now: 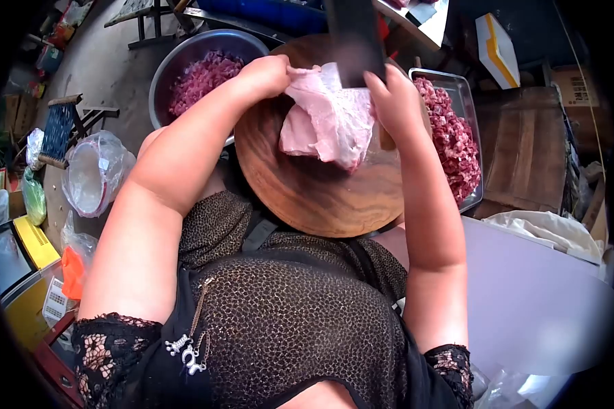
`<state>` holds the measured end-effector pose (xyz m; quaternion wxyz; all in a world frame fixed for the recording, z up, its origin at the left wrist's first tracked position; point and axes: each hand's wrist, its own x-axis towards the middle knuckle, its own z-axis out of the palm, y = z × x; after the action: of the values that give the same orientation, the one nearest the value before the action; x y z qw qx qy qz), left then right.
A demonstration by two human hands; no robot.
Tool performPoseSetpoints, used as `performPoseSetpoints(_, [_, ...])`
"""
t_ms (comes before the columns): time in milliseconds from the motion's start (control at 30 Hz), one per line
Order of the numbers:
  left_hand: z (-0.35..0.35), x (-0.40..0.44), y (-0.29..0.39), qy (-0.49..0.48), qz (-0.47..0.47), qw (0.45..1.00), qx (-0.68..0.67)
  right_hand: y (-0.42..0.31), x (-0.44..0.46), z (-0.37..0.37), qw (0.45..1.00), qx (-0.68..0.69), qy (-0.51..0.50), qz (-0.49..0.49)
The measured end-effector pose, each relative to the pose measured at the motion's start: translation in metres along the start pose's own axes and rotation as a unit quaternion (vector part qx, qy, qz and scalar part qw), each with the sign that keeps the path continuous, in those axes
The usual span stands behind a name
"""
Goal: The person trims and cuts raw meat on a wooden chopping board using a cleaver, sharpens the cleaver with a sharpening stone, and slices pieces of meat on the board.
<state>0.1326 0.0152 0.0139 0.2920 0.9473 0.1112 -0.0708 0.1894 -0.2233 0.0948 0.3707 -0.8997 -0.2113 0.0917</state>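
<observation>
A large piece of pale pink raw meat (334, 123) lies on a thick round wooden chopping block (320, 204). My left hand (269, 75) is closed on the meat's upper left edge, pinching a flap of it. In my right hand (397, 102) is a cleaver (355, 44), its wide dark blade pointing away from me and smeared by motion. The blade's lower end overlaps the meat's upper right side; whether it touches cannot be made out. Part of a brown handle (387, 141) shows below my right hand.
Left of the block stands a metal bowl (165, 61) of chopped pink meat. A metal tray (476, 136) of diced red meat sits at the right. Beyond it is a brown wooden board (518, 150). A plastic-lined bucket (92, 177) and a small folding stool (63, 133) are further left.
</observation>
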Motion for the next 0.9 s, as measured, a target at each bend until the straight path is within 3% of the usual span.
performPoseSetpoints(33, [0.0, -0.006, 0.012, 0.031, -0.01, 0.999, 0.003, 0.007, -0.017, -0.009, 0.999, 0.036, 0.004, 0.02])
performPoseSetpoints(67, [0.017, -0.008, 0.01, 0.17, 0.059, 0.982, 0.051, 0.015, -0.034, -0.017, 0.997, 0.071, 0.009, 0.041])
performPoseSetpoints(133, [0.017, -0.02, 0.029, 0.337, 0.215, 0.915, 0.06, 0.017, -0.07, -0.031, 0.991, 0.099, 0.025, 0.088])
performPoseSetpoints(200, [0.009, -0.03, 0.047, 0.125, 0.34, 0.928, -0.088, 0.032, -0.099, -0.034, 0.985, 0.144, 0.036, 0.092])
performPoseSetpoints(267, [0.025, -0.062, 0.068, 0.018, 0.349, 0.932, -0.095, 0.044, -0.125, -0.026, 0.958, 0.243, 0.046, 0.144])
performPoseSetpoints(333, [0.034, -0.083, 0.07, 0.055, 0.4, 0.912, 0.074, 0.051, -0.145, -0.016, 0.937, 0.297, 0.04, 0.18])
performPoseSetpoints(367, [0.032, -0.079, 0.072, 0.006, 0.396, 0.906, 0.151, 0.051, -0.152, -0.011, 0.928, 0.316, 0.036, 0.195])
performPoseSetpoints(400, [0.031, -0.075, 0.071, 0.025, 0.412, 0.9, 0.139, 0.049, -0.158, -0.007, 0.919, 0.339, 0.026, 0.202])
performPoseSetpoints(467, [0.024, -0.066, 0.068, -0.035, 0.378, 0.922, 0.075, 0.051, -0.17, -0.001, 0.901, 0.374, 0.002, 0.22])
performPoseSetpoints(533, [0.015, -0.06, 0.056, -0.034, 0.423, 0.901, 0.09, 0.043, -0.182, 0.0, 0.886, 0.396, -0.006, 0.241])
performPoseSetpoints(700, [0.018, -0.063, 0.041, -0.007, 0.407, 0.913, -0.039, 0.04, -0.206, 0.015, 0.895, 0.373, -0.028, 0.244])
performPoseSetpoints(867, [0.016, -0.067, 0.044, -0.008, 0.406, 0.911, -0.068, 0.035, -0.215, 0.047, 0.882, 0.376, -0.035, 0.281])
performPoseSetpoints(900, [0.017, -0.067, 0.044, 0.0, 0.409, 0.91, -0.073, 0.036, -0.208, 0.051, 0.902, 0.343, -0.027, 0.262])
